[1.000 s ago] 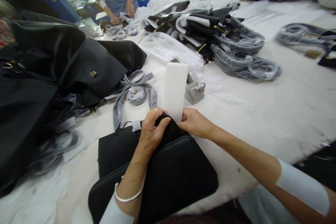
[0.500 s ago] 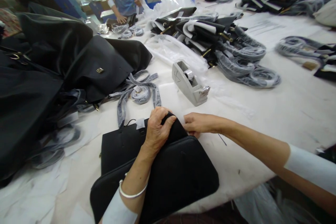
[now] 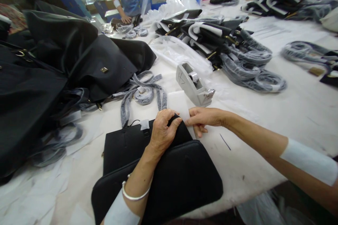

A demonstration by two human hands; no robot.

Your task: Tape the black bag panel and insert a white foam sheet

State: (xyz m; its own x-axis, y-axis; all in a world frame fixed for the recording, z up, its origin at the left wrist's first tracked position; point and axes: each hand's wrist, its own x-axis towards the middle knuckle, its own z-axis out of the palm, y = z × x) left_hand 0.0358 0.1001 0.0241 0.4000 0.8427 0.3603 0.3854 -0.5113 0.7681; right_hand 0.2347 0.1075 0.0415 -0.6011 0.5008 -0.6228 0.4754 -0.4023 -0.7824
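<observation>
Left hand (image 3: 163,132) clamped over the top edge of a black bag (image 3: 169,179), fingers (image 3: 175,123) curled shut around the dark fabric at its opening. Right hand (image 3: 204,117) just beside it, fingers pinched closed on the lower edge of a white foam sheet (image 3: 179,103) lying flat against the bag's rim. Bag lying near the front edge of the white desk (image 3: 264,154), partly atop a second flat black piece. Grey tape dispenser (image 3: 194,84) just beyond the sheet, apart from both hands. Wrapped grey straps (image 3: 144,93) coiled to the left of the dispenser, touching a heap of large black bags (image 3: 66,63). More wrapped straps and black-and-white bags (image 3: 227,45) piled farther back. Two other people at the far edge of the desk, a hand (image 3: 126,19) of one resting on it.
</observation>
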